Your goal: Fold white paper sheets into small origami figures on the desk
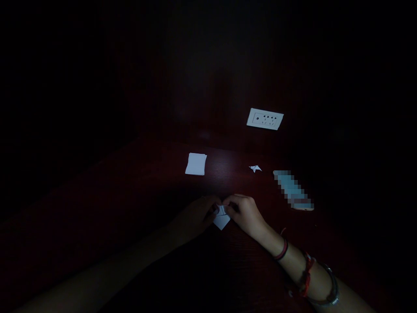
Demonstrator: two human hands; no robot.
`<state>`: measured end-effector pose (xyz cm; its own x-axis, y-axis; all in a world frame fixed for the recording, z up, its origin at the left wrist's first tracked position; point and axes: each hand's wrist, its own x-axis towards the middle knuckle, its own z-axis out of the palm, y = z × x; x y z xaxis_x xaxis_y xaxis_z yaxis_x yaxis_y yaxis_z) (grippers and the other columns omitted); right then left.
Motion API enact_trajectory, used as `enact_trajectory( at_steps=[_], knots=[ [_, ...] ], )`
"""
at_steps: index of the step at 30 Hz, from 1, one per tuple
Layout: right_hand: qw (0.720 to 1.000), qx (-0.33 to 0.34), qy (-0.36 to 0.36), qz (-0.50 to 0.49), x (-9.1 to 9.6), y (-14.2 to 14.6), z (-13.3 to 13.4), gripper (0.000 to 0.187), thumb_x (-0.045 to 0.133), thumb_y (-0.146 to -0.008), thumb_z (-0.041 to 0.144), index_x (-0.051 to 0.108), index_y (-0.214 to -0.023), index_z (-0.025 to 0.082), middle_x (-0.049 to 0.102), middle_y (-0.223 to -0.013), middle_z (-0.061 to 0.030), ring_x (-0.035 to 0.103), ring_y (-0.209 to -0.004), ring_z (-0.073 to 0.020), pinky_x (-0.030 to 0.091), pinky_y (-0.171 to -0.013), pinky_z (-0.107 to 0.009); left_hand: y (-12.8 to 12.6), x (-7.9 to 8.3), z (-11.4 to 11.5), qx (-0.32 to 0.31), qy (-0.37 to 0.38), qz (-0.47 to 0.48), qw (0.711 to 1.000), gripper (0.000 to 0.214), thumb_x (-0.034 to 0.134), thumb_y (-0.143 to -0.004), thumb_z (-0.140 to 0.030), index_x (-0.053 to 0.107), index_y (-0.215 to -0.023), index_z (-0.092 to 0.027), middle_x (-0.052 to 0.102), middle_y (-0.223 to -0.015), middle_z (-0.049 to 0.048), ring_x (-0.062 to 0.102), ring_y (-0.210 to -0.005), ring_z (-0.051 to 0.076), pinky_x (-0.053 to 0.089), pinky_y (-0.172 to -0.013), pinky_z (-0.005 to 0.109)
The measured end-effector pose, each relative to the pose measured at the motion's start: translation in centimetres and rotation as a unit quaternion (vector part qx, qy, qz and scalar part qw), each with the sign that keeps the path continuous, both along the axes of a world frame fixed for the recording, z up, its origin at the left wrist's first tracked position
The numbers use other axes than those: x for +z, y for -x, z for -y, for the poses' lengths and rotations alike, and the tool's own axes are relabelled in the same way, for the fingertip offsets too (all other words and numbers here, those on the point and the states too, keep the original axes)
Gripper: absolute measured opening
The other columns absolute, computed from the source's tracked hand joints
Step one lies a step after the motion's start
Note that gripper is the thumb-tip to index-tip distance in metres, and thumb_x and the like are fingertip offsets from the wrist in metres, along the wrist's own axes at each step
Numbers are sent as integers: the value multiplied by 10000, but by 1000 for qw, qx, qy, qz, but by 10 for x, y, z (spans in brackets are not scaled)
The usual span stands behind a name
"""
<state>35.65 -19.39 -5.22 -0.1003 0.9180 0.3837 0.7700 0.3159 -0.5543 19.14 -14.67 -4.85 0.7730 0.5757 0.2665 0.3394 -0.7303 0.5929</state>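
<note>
A small white piece of folded paper [221,221] lies at the centre front of the dark red table, with one corner pointing toward me and creases across its upper part. My left hand [202,213], in deep shadow, pinches its left upper side. On the opposite side, my right hand [243,211] grips the paper between thumb and fingers. Both hands nearly meet at the top edge, and they cover part of the sheet there. Bracelets circle my right wrist and forearm.
Beyond my hands lies a stack of white paper sheets [196,164]. A small folded paper figure [256,168] sits to its right. Further right rests a phone [293,190], its screen blurred out. A white socket panel [265,119] is on the back wall. The surroundings are very dark.
</note>
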Motion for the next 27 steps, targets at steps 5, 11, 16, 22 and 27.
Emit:
enact_trajectory(
  at_steps=[5, 11, 16, 22, 27],
  knots=[
    [999, 43, 14, -12, 1, -3, 0, 200, 491, -709, 93, 632, -813, 189, 601, -777, -19, 541, -685, -108, 411, -635, -215, 1, -11, -5, 17, 21, 21, 999, 218, 456, -717, -131, 479, -925, -192, 540, -848, 6, 507, -762, 139, 398, -682, 259],
    [995, 57, 66, -56, -1, -8, -2, 136, 543, -708, 235, 647, -777, 181, 605, -825, -26, 557, -732, -118, 426, -636, -212, 4, -10, -3, 8, 23, 17, 1000, 123, 462, -749, -214, 545, -835, -186, 555, -824, -4, 514, -749, 135, 389, -662, 240],
    [994, 26, 77, -70, -4, -9, -3, 161, 569, -685, 223, 632, -819, 158, 597, -759, -25, 550, -677, -112, 425, -607, -216, 4, -4, -2, -3, 18, 5, 1000, 200, 368, -803, -192, 564, -769, -186, 561, -772, -14, 518, -718, 119, 377, -651, 230],
    [984, 3, 97, -149, -10, -5, -5, 236, 585, -645, 166, 597, -880, 158, 594, -746, -10, 538, -633, -101, 447, -590, -220, 5, -11, -7, 24, 83, 40, 995, 258, 424, -745, -145, 459, -995, -198, 560, -816, -14, 529, -702, 111, 400, -611, 215],
    [987, 26, 20, -157, 3, 4, 3, 264, 540, -681, 122, 566, -938, 174, 583, -793, -20, 514, -631, -95, 442, -585, -213, 3, -9, -8, 49, 51, 59, 996, 205, 476, -735, -231, 517, -934, -199, 554, -895, 4, 519, -807, 144, 402, -703, 265]
  ],
)
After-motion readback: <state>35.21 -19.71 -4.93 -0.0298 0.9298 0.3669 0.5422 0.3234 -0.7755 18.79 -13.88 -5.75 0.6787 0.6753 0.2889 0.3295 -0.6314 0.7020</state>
